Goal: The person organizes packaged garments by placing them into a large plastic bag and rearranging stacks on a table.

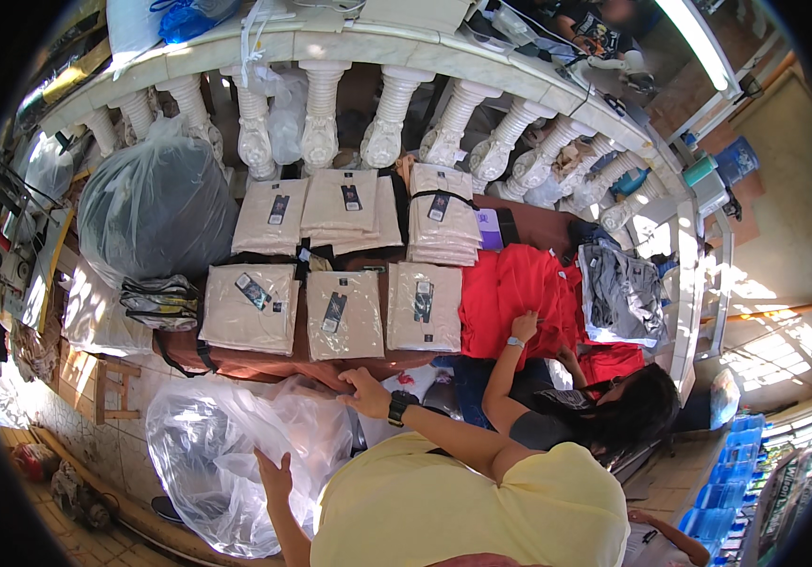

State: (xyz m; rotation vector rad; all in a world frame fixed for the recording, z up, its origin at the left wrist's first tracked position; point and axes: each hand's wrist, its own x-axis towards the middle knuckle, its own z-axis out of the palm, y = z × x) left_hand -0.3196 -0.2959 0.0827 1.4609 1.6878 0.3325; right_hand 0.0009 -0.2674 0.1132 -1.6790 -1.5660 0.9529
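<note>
My left hand [275, 475] is open, fingers apart, beside a large clear plastic bag [207, 444] that lies crumpled below the table's front edge. Wearing a dark watch, my right hand [366, 393] reaches toward that edge with its fingers apart and nothing in them. Just beyond it lies a beige folded garment in clear plastic [358, 331] with a dark tag. More beige packets, such as one at the front left [222, 321] and a strapped stack at the back [444, 227], lie in two rows on the brown-covered table [273, 365].
A co-worker's hand [525, 326] presses on red cloth [519, 283] to my right. Grey folded clothes [618, 293] lie past it. A bulging clear bag of dark material [155, 208] stands at the left. White balusters [321, 123] line the back. Blue water bottles [732, 463] stand at lower right.
</note>
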